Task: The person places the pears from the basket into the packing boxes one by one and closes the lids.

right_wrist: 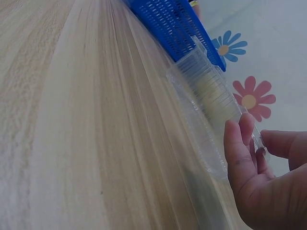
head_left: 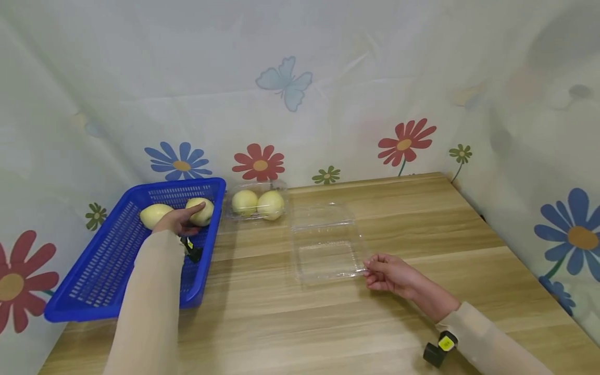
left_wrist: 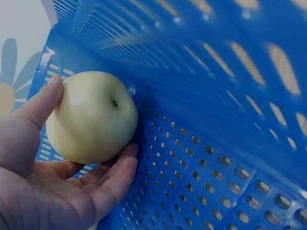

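Observation:
In the blue plastic basket (head_left: 105, 281), my left hand (head_left: 175, 221) holds a pale yellow-green apple (left_wrist: 91, 117). The thumb lies along one side and the fingers curl under it, close to the basket's wall. A second pale fruit (head_left: 156, 214) lies to the left, partly behind this hand. My right hand (head_left: 391, 276) pinches the near right edge of a clear plastic clamshell box (head_left: 328, 255) on the table. That box stands open with its lid folded back and holds nothing. Thumb and fingertips meet at its rim in the right wrist view.
Another clear plastic box (head_left: 229, 208) with two pale fruits (head_left: 258, 204) stands at the back, between the basket and the open box. The wooden table (head_left: 422, 219) meets a flower-printed wall covering (head_left: 328, 125) at the back. Small cameras sit at both wrists.

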`<state>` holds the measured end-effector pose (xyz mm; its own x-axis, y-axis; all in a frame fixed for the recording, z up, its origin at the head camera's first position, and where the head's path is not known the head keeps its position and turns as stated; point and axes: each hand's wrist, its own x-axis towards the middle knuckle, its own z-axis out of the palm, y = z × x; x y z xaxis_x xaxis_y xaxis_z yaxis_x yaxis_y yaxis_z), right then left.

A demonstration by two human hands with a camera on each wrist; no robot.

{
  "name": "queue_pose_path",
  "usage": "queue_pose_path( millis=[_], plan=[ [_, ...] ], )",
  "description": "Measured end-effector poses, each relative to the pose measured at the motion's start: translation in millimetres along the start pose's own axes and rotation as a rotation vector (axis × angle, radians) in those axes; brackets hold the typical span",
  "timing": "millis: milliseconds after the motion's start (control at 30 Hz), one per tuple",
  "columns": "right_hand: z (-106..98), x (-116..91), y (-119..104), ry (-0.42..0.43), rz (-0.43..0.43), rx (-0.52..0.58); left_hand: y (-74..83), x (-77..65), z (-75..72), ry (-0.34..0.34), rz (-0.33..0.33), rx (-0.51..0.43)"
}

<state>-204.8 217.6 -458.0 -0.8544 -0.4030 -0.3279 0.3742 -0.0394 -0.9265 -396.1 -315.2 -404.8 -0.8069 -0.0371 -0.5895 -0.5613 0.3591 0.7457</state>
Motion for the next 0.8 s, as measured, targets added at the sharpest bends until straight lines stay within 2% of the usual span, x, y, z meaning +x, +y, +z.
queue_pose_path(
  millis=[200,400,467,600,700,800],
  plan=[
    [0,0,0,-0.001,-0.004,0.017,0.0,-2.2,2.0,0.04,-0.012,-0.02],
    [0,0,-1,0.0,-0.005,0.023,3.3,-6.4,0.4,0.001,0.081,-0.151],
    [0,0,-1,0.0,-0.006,0.022,2.3,-8.2,-1.3,0.0,0.116,-0.165],
    [1,-1,-2,-0.005,-0.006,0.023,-5.3,-6.7,-5.8,0.005,0.197,-0.135],
    [2,-2,-2,-0.007,-0.005,0.024,-8.9,-6.6,-9.9,0.018,0.249,-0.069],
    [2,-2,-3,-0.009,-0.003,0.024,-6.4,-13.3,-13.6,0.045,0.282,0.003]
  ],
)
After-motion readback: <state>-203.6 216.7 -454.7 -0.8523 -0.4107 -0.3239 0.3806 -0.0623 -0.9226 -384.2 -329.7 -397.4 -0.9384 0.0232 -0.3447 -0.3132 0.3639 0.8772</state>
